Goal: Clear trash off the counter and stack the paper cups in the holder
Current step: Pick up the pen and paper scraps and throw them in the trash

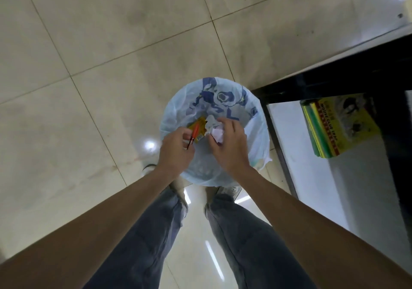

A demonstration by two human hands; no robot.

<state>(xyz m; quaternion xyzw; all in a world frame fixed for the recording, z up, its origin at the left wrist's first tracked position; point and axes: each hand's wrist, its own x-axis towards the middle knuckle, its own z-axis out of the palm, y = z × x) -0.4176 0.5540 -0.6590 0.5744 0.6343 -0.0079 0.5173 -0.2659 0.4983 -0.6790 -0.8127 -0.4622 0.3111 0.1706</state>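
I am at the dumping step, standing over the bin (258, 132) with both hands above its mouth. My left hand (176, 152) pinches an orange pen (193, 135) between curled fingers; its long axis runs from about seven o'clock to one o'clock, dark tip toward me. Just past it lies a yellow wrapper (199, 126), whether held or already in the bag I cannot tell. My right hand (229, 146), at three o'clock from the left, curls around crumpled paper (215, 129). Next, I judge, both grips must loosen so the trash drops inside, not over the rim.
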